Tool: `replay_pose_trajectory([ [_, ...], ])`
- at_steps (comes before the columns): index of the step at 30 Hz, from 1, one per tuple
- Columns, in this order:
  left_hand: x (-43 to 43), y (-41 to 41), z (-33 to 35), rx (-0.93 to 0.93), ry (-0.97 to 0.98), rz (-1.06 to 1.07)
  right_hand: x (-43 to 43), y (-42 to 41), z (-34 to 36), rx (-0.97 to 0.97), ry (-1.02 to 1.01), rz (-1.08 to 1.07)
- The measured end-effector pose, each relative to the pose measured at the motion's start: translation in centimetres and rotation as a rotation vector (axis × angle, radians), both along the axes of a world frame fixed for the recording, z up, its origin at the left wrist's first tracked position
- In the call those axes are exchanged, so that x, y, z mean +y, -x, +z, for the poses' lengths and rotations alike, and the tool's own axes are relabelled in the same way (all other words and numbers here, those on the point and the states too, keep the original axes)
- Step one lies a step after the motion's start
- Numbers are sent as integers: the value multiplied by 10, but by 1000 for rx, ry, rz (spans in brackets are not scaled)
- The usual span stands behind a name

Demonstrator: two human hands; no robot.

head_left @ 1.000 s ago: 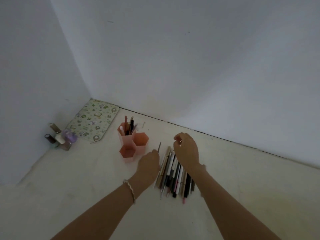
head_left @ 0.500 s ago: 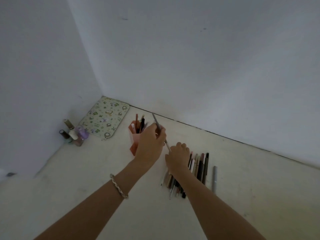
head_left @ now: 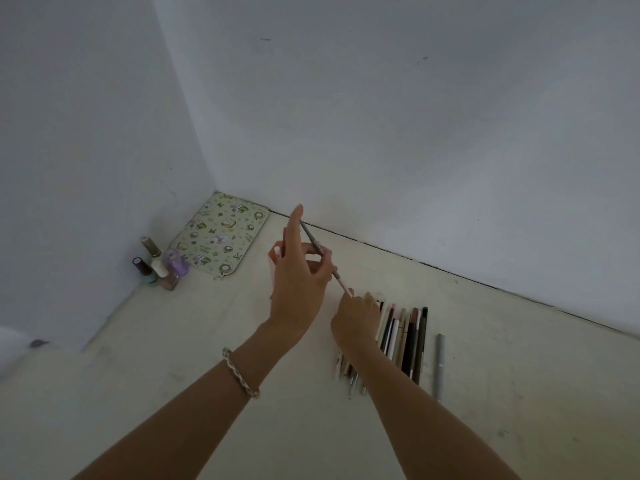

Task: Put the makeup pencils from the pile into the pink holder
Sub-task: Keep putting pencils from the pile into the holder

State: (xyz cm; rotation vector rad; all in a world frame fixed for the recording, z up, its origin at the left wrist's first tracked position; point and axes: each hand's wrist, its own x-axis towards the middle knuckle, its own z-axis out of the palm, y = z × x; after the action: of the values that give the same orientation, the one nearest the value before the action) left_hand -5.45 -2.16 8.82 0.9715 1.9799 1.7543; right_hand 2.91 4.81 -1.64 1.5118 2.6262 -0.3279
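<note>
My left hand [head_left: 298, 285] is raised above the pale floor [head_left: 194, 344] and pinches a thin grey pencil [head_left: 317, 245] between the thumb and the bent middle fingers, while the index finger [head_left: 296, 218] sticks straight up beside the shaft. The pencil is tilted, its dark end up and away from me, its pale end down toward my right hand [head_left: 356, 318]. That pale tip ends right at my right fingertips, and I cannot tell whether they touch it. My right hand lies low over the far left end of the pile [head_left: 410, 337], knuckles up and fingers curled down onto the pencils; I cannot tell whether it has hold of any of them. The pile is a row of pencils lying side by side on the floor, dark, beige, pink and white, with some ends poking out under my right forearm. One grey pen [head_left: 439, 365] lies apart, just to the right of the row. The pink holder [head_left: 272, 270] stands behind my left hand, which hides nearly all of it; only a strip of its left wall shows, with a white-tipped pencil [head_left: 277, 251] at its top edge. A woven bracelet [head_left: 240, 372] sits on my left wrist. In the corner by the walls a flowered pouch [head_left: 221, 242] lies flat, and a cluster of small bottles [head_left: 161, 268] stands just to its left
</note>
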Motion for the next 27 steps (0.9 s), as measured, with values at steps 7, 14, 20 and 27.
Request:
replay_pose_trajectory([
  [7,-14,74,8,222,-64,289,30,-3,50,587,83,-310],
  [14,-14,72,-24,477,208,217,40,12,104,1116,-13,-308],
  [20,-32,80,-32,426,193,369,17,41,134,1408,-62,-109],
  [27,-37,83,-8,303,68,326,-5,66,103,1151,-64,97],
])
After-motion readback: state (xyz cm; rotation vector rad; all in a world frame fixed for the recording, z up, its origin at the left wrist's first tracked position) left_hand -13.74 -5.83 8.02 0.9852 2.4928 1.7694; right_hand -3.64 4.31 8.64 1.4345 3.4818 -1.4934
